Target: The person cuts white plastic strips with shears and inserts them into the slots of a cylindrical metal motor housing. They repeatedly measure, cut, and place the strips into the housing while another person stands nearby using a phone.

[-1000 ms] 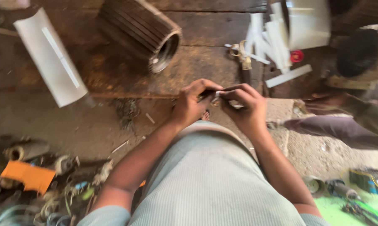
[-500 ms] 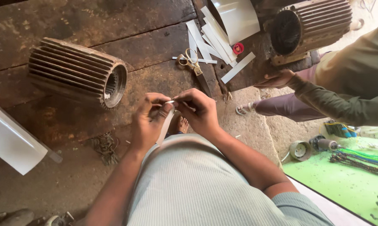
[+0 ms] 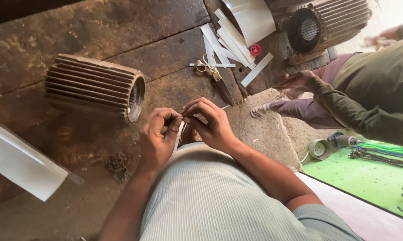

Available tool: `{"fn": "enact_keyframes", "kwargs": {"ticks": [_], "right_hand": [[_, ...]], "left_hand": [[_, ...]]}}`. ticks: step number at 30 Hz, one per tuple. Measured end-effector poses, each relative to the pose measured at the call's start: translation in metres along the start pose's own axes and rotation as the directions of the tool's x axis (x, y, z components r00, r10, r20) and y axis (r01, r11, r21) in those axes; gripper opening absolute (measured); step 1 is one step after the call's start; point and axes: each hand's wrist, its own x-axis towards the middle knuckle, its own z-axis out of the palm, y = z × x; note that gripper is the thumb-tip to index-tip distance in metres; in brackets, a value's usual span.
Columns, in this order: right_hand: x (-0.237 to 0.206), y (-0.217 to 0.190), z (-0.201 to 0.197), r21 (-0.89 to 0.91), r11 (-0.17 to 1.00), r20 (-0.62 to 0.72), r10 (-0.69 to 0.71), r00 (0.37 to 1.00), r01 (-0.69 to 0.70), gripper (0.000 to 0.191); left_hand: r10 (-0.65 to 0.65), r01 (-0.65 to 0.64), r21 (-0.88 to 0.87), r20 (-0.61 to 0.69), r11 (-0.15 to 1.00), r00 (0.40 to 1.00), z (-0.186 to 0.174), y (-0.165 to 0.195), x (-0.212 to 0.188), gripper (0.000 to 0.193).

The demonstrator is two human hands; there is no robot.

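Head view: left hand (image 3: pixel 159 136) and right hand (image 3: pixel 210 122) both pinch one thin white strip (image 3: pixel 179 136) between them, above the knee. Left of the hands: one ribbed motor housing (image 3: pixel 94 91). Beyond them: scissors (image 3: pixel 212 73), a pile of white strips (image 3: pixel 228 42), one red cap (image 3: pixel 255 49), a second motor housing (image 3: pixel 329 24).

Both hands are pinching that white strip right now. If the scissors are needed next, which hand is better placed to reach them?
Right, probably. The scissors lie ahead, nearer the right hand; the left hand sits farther over and can keep pinching the white strip.
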Motion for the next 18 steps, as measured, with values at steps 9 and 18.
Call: {"fn": "enact_keyframes", "kwargs": {"ticks": [9,18], "right_hand": [[-0.002,-0.003,0.024,-0.081,0.992,0.055,0.106,0.993,-0.101,0.027],[-0.016,0.0,0.029,0.068,0.953,-0.222,0.303,0.927,-0.295,0.025]], "left_hand": [[-0.195,0.179,0.099,0.195,0.979,0.961,-0.025,-0.032,-0.016,0.039],[-0.312,0.239,0.227,0.381,0.944,0.87,-0.067,-0.043,-0.024,0.038]]}}
